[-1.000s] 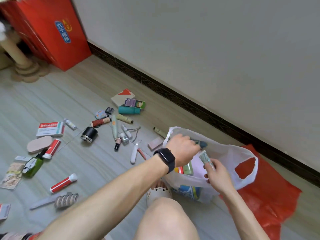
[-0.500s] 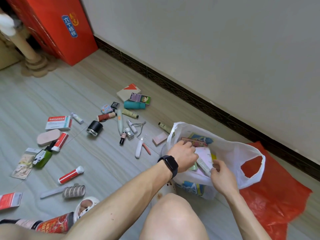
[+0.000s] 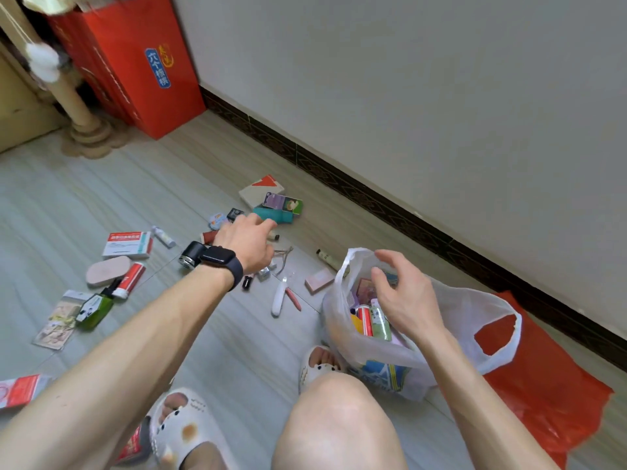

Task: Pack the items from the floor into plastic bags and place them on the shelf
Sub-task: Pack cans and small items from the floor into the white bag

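While the left hand (image 3: 249, 244) reaches empty over floor items, right hand (image 3: 403, 296) open above white bag (image 3: 451, 334).

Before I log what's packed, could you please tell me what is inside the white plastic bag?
The white plastic bag holds a red-and-white tube, a pale green tube, something yellow and a pink packet. The right hand and the bag's folds cover the rest.
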The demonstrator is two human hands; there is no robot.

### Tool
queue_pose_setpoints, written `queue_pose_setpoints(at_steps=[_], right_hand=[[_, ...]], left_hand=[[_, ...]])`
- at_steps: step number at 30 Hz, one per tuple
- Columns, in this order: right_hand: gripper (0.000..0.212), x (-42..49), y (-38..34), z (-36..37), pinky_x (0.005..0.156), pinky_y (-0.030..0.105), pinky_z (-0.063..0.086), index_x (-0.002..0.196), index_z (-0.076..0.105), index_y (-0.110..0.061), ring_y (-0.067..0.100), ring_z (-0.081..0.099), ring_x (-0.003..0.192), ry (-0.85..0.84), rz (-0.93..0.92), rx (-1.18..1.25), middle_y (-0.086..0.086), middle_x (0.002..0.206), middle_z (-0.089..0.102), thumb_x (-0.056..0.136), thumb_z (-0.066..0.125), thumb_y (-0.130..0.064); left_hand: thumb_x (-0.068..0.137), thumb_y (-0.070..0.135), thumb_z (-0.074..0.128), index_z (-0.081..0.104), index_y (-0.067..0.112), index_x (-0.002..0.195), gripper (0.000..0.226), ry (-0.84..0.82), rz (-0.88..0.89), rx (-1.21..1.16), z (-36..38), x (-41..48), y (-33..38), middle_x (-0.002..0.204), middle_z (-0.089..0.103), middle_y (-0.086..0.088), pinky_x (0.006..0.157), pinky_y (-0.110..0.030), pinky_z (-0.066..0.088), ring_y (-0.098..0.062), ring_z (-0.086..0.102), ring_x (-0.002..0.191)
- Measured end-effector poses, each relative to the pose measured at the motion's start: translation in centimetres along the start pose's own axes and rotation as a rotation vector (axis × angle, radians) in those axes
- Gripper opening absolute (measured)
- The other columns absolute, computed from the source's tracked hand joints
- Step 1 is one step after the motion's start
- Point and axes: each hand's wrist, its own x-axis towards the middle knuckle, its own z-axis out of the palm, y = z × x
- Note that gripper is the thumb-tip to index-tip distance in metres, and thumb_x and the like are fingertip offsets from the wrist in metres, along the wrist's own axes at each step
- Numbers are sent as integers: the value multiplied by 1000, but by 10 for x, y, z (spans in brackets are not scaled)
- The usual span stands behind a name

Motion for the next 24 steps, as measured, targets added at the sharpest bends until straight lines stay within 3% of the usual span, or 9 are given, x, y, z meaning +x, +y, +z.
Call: queue_pose_setpoints(at_steps=[5, 8, 12, 15, 19, 24], right_hand=[[31, 25, -43, 49, 103, 29, 41, 125, 61, -24, 13, 49, 123, -47, -354, -172, -7, 127, 62, 97, 52, -33], [33, 33, -50, 96, 102, 39, 44, 125, 59, -23, 18, 47, 125, -168, -417, -250, -5, 128, 60, 96, 49, -33], [44, 35, -22, 173, 105, 41, 40, 135, 51, -17, 29, 40, 133, -547, -212, -433, 5, 138, 53, 94, 45, -32], [58, 46, 5, 210, 107, 44, 35, 147, 32, -15, 38, 33, 134, -763, 51, -577, 17, 149, 33, 91, 44, -25], [47, 73, 28, 236, 99, 44, 40, 139, 35, -12, 38, 37, 130, -674, 140, -588, 17, 147, 26, 92, 42, -18], [56, 123, 50, 262, 104, 44, 37, 141, 28, -13, 44, 29, 134, -635, 150, -733, 30, 155, 7, 93, 53, -27]], left_hand=[[89, 41, 53, 43, 29, 141, 55, -216, -196, -4, 55, -31, -50, 140, 48, -6, 105, -43, 35, -29, 43, 130], [90, 43, 51, 35, 29, 146, 60, -325, -255, -21, 94, -42, -63, 149, 38, -7, 109, -44, 29, -28, 35, 137], [92, 47, 48, 26, 27, 151, 66, -433, -245, -49, 143, -41, -57, 157, 24, -9, 113, -48, 21, -31, 19, 145], [90, 54, 49, 19, 30, 152, 74, -471, -232, -88, 175, -26, -47, 161, 11, -11, 115, -53, 16, -36, 10, 147], [79, 71, 52, 17, 34, 151, 88, -419, -276, -134, 203, 6, -35, 161, 1, -14, 111, -56, 20, -42, 8, 144], [63, 85, 58, 15, 28, 151, 113, -400, -424, -270, 234, 42, -30, 160, -6, -17, 110, -59, 22, -39, 3, 147]])
